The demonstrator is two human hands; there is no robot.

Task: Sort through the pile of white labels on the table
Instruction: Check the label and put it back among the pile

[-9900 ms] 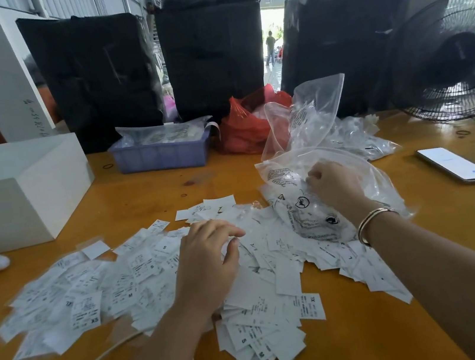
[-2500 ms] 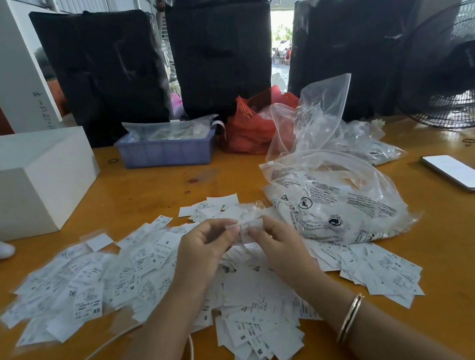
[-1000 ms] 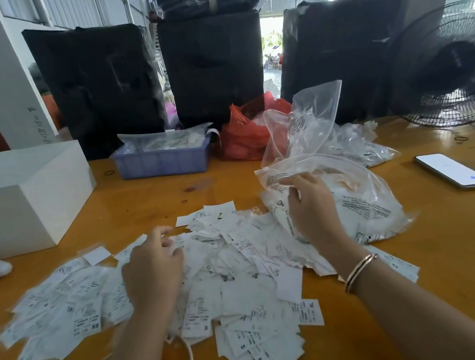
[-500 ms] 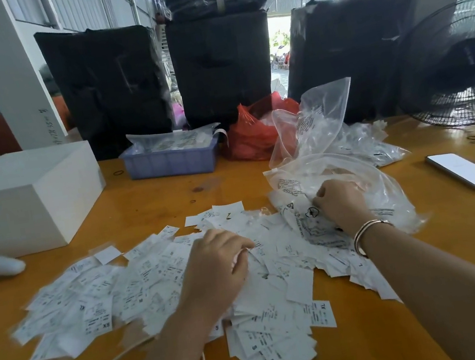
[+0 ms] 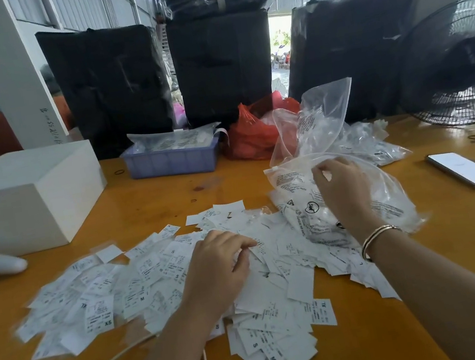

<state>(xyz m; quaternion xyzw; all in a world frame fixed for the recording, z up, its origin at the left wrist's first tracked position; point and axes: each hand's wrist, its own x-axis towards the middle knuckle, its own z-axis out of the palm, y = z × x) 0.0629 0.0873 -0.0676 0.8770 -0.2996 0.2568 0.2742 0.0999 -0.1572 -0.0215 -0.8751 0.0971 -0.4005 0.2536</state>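
Our left hand lay with fingers curled on the pile of white labels mid-bench, while our right hand pinched the clear bag at far right. We judged the labels light, thin, best lifted by an edge.

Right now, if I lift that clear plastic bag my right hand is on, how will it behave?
The clear plastic bag will probably go floppy and sag, since its film is already crumpled and folded. It looks light, holding what seems to be only small white labels. Your right hand pinches it near the mouth, which looks open, so tilting it could spill them.
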